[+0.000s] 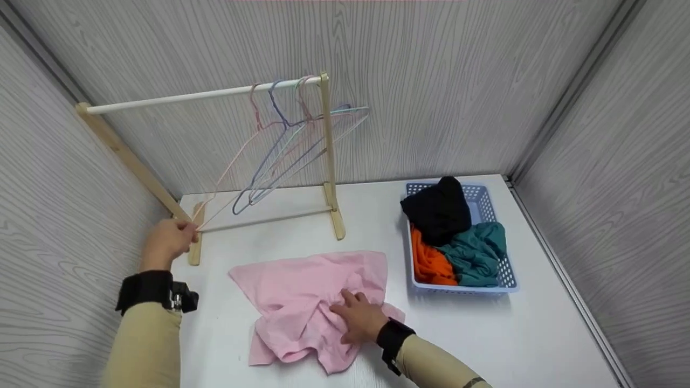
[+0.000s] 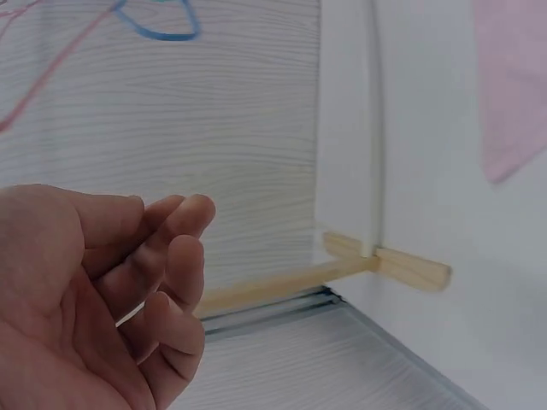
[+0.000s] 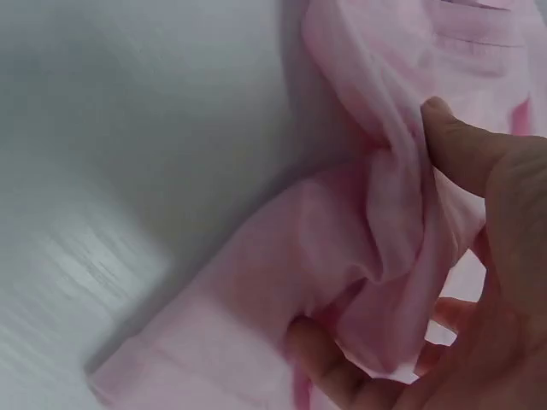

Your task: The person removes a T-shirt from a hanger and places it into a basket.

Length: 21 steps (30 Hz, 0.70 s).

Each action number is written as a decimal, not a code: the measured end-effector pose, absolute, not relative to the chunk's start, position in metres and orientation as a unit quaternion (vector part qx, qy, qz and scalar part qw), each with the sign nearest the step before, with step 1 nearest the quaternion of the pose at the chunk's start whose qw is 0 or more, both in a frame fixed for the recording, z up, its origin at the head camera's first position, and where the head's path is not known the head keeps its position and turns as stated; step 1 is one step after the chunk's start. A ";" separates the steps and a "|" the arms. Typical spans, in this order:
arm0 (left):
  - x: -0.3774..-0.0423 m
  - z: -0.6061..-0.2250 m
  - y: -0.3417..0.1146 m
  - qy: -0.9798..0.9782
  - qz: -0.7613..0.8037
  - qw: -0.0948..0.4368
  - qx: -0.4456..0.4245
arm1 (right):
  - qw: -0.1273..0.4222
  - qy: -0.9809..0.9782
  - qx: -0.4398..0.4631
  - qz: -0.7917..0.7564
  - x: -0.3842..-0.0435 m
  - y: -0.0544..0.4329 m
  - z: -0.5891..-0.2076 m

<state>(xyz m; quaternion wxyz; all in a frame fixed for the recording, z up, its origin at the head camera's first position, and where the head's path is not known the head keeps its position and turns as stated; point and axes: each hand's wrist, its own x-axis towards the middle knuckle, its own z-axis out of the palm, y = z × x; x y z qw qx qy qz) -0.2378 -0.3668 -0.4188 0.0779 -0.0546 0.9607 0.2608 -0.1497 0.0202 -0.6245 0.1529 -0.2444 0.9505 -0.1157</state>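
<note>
A pink T-shirt (image 1: 307,285) lies rumpled on the white table, its neckband showing in the right wrist view. My right hand (image 1: 362,318) rests on its right part, fingers spread. Up close, thumb and forefinger of that hand (image 3: 504,231) stand wide apart with a bunched fold between them. Beside the rack's left foot is my left hand (image 1: 170,240), fingers loosely bent, overlapping the low corner of a pink hanger (image 1: 229,167) in the head view. The left wrist view has that hand (image 2: 111,282) with nothing visible between its fingers.
A wooden rack with a white rod (image 1: 178,98) stands at the back left, several hangers hooked at its right end, including a blue one (image 1: 272,145). To the right, a blue basket (image 1: 474,191) holds black cloth (image 1: 439,210), orange cloth (image 1: 431,264) and teal cloth (image 1: 477,256).
</note>
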 end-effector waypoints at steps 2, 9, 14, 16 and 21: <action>-0.229 -0.434 -0.365 0.958 0.259 0.108 -0.054 | 0.123 0.954 -0.257 -0.098 -0.149 0.021 -0.632; -0.211 -0.476 -0.328 0.953 0.260 0.151 -0.028 | 0.080 0.960 -0.216 -0.163 -0.162 0.058 -0.635; -0.209 -0.494 -0.285 0.946 0.281 0.158 -0.001 | 0.078 0.976 -0.123 -0.162 -0.179 0.074 -0.612; -0.209 -0.500 -0.270 0.944 0.287 0.160 0.013 | 0.099 0.978 -0.103 -0.153 -0.178 0.069 -0.605; -0.205 -0.512 -0.246 0.942 0.286 0.172 0.039 | 0.176 0.971 -0.094 -0.131 -0.152 0.043 -0.610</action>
